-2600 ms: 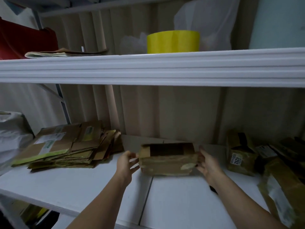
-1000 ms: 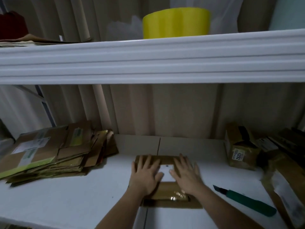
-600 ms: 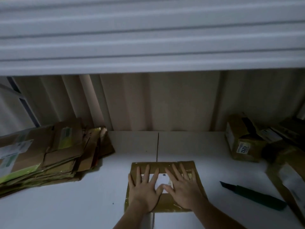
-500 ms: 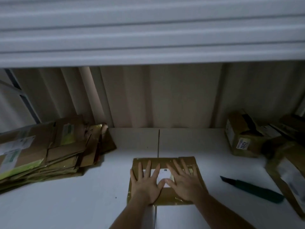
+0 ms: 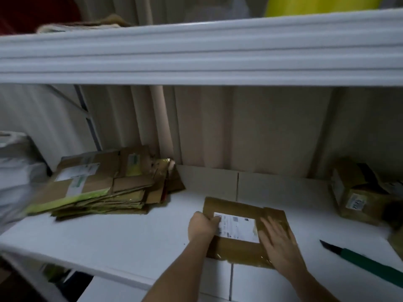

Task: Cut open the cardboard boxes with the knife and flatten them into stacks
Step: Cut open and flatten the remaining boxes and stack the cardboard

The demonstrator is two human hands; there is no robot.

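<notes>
A flattened brown cardboard box [image 5: 237,208] with a white label lies on the white shelf [image 5: 122,234] in front of me. My left hand [image 5: 201,224] grips its left edge, thumb on top near the label. Flat on the box's right part rests my right hand [image 5: 279,240], its fingers straight. A stack of flattened boxes [image 5: 102,182] sits at the left of the shelf. The green-handled knife [image 5: 362,262] lies loose on the shelf to the right of my hands. An uncut taped box [image 5: 357,192] stands at the far right.
The white upper shelf's edge [image 5: 200,53] hangs above the work area, with a yellow roll [image 5: 320,5] on it. A white bag [image 5: 15,171] bulges at the far left. Corrugated wall panels close off the back.
Both hands were pressing flat on the box's middle. Now my left hand has shifted to grip its left edge and my right hand has slid to its right part. The view swung left.
</notes>
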